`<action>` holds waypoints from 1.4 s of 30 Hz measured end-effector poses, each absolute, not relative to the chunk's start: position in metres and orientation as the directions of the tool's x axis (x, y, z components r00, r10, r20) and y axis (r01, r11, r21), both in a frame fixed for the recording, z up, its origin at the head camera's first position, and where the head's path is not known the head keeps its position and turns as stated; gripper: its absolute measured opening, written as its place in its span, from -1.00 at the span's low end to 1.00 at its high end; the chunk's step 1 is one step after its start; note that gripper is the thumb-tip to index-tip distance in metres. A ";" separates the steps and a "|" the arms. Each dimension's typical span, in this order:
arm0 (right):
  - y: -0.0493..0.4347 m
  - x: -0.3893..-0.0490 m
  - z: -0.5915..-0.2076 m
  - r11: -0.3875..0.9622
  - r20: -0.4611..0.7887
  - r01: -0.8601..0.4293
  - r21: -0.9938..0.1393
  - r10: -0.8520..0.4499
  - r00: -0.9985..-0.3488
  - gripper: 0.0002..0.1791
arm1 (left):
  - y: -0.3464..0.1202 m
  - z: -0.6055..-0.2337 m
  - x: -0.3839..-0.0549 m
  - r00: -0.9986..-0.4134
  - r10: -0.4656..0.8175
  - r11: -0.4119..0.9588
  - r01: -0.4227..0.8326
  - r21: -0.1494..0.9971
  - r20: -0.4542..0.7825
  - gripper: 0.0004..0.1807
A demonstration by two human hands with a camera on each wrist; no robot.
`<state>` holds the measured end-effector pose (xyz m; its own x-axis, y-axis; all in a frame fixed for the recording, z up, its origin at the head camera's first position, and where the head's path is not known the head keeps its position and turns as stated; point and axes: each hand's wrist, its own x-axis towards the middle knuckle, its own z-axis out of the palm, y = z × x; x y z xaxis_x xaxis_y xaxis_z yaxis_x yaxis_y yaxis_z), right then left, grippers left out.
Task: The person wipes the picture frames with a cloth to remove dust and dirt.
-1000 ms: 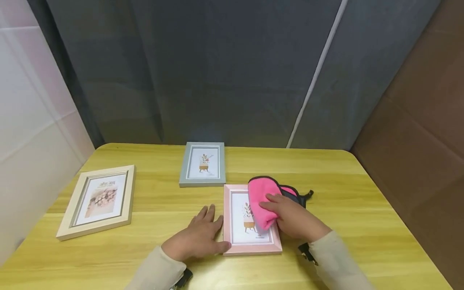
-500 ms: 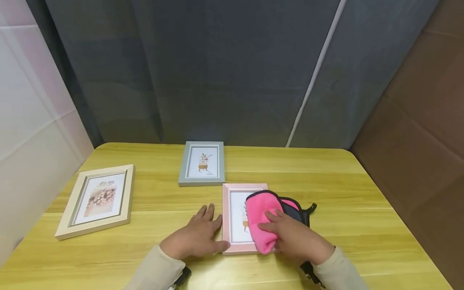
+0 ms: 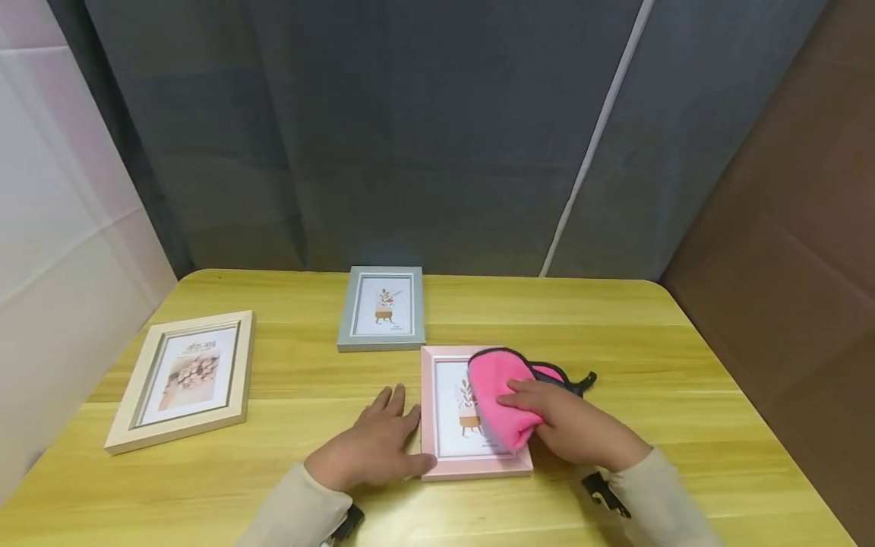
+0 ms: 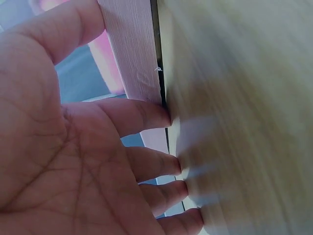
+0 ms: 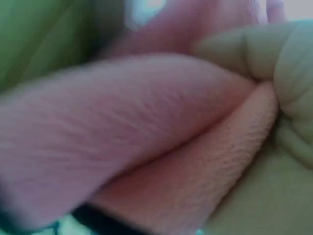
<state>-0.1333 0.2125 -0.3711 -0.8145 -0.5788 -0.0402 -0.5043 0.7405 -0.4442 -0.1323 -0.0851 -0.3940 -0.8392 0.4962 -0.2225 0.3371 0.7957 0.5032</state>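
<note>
A pink photo frame [image 3: 428, 410] lies face up on the table, showing a potted-plant print. My left hand [image 3: 372, 447] rests at its left side with fingers spread, the thumb on the near left corner. In the left wrist view, the fingertips [image 4: 159, 164] meet the table along the frame's edge [image 4: 134, 44]. My right hand [image 3: 581, 427] grips a folded pink cloth [image 3: 497, 387] with black edging and presses it on the frame's right half. The cloth hides part of the print and the far right corner. Up close in the right wrist view, the bunched cloth [image 5: 132, 112] sits within the fingers.
Behind the pink frame lies a grey-blue photo frame [image 3: 347, 311], almost touching its far left corner. A cream photo frame [image 3: 130, 406] lies on the left of the wooden table [image 3: 683, 425]. A dark curtain [image 3: 424, 137] hangs behind the table.
My right hand slid the cloth toward the near edge of the pink frame, then back up and a little to the right. The left hand stays in place.
</note>
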 end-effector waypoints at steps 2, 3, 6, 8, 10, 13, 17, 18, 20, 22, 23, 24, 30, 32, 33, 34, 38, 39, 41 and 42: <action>0.214 -0.116 -0.365 0.740 -0.092 -0.507 -0.442 -0.599 -0.795 -0.40 | -0.085 -0.393 -0.133 -0.841 0.494 0.796 0.336 0.503 -0.221 -0.09; 0.214 -0.108 -0.363 0.746 -0.123 -0.497 -0.443 -0.600 -0.790 -0.38 | -0.085 -0.393 -0.133 -0.841 0.495 0.796 0.337 0.503 -0.219 -0.09; 0.209 -0.094 -0.366 0.778 -0.174 -0.476 -0.409 -0.579 -0.797 -0.37 | -0.085 -0.393 -0.133 -0.835 0.508 0.788 0.351 0.506 -0.212 -0.10; 0.203 -0.095 -0.370 0.796 -0.159 -0.467 -0.385 -0.555 -0.816 -0.39 | -0.085 -0.394 -0.133 -0.829 0.519 0.781 0.362 0.509 -0.208 -0.10; 0.197 -0.106 -0.374 0.814 -0.128 -0.447 -0.371 -0.521 -0.844 -0.40 | -0.086 -0.394 -0.133 -0.825 0.527 0.777 0.372 0.508 -0.203 -0.10; 0.189 -0.132 -0.377 0.834 -0.085 -0.410 -0.369 -0.470 -0.879 -0.40 | -0.088 -0.395 -0.134 -0.829 0.522 0.784 0.374 0.496 -0.201 -0.10; 0.185 -0.157 -0.379 0.842 -0.069 -0.395 -0.367 -0.448 -0.891 -0.43 | -0.088 -0.396 -0.136 -0.838 0.510 0.791 0.368 0.488 -0.195 -0.10; 0.186 -0.159 -0.378 0.841 -0.071 -0.399 -0.366 -0.453 -0.889 -0.43 | -0.088 -0.396 -0.136 -0.840 0.507 0.792 0.364 0.490 -0.194 -0.10; 0.187 -0.155 -0.375 0.829 -0.076 -0.425 -0.362 -0.481 -0.873 -0.43 | -0.088 -0.396 -0.136 -0.844 0.499 0.793 0.353 0.497 -0.196 -0.10; 0.190 -0.143 -0.370 0.811 -0.082 -0.466 -0.355 -0.523 -0.848 -0.42 | -0.087 -0.397 -0.136 -0.846 0.493 0.792 0.341 0.505 -0.202 -0.10; 0.191 -0.134 -0.367 0.801 -0.085 -0.488 -0.346 -0.545 -0.834 -0.44 | -0.087 -0.397 -0.135 -0.847 0.492 0.792 0.337 0.509 -0.203 -0.09; 0.192 -0.124 -0.364 0.795 -0.099 -0.504 -0.337 -0.563 -0.821 -0.45 | -0.087 -0.397 -0.135 -0.847 0.491 0.791 0.334 0.513 -0.205 -0.09; 0.191 -0.083 -0.363 0.792 -0.192 -0.546 -0.274 -0.601 -0.776 -0.43 | -0.087 -0.396 -0.133 -0.849 0.493 0.787 0.342 0.514 -0.189 -0.11; 0.189 -0.087 -0.368 0.798 -0.173 -0.538 -0.271 -0.590 -0.789 -0.43 | -0.088 -0.396 -0.132 -0.849 0.493 0.786 0.341 0.516 -0.190 -0.11; 0.188 -0.092 -0.371 0.800 -0.155 -0.528 -0.285 -0.582 -0.798 -0.44 | -0.088 -0.396 -0.132 -0.849 0.493 0.785 0.340 0.518 -0.190 -0.11; 0.187 -0.099 -0.373 0.802 -0.137 -0.519 -0.297 -0.574 -0.808 -0.42 | -0.088 -0.396 -0.132 -0.848 0.494 0.784 0.340 0.519 -0.191 -0.11; 0.184 -0.130 -0.379 0.812 -0.106 -0.462 -0.356 -0.526 -0.844 -0.36 | -0.088 -0.395 -0.131 -0.845 0.496 0.784 0.337 0.522 -0.201 -0.11; 0.185 -0.138 -0.380 0.814 -0.102 -0.453 -0.364 -0.518 -0.849 -0.32 | -0.088 -0.395 -0.131 -0.843 0.497 0.783 0.336 0.523 -0.203 -0.11; 0.187 -0.150 -0.382 0.813 -0.097 -0.444 -0.376 -0.511 -0.854 -0.35 | -0.086 -0.393 -0.132 -0.842 0.499 0.783 0.336 0.523 -0.206 -0.11; 0.188 -0.154 -0.383 0.811 -0.091 -0.444 -0.381 -0.511 -0.855 -0.37 | -0.086 -0.393 -0.132 -0.840 0.501 0.783 0.338 0.523 -0.207 -0.11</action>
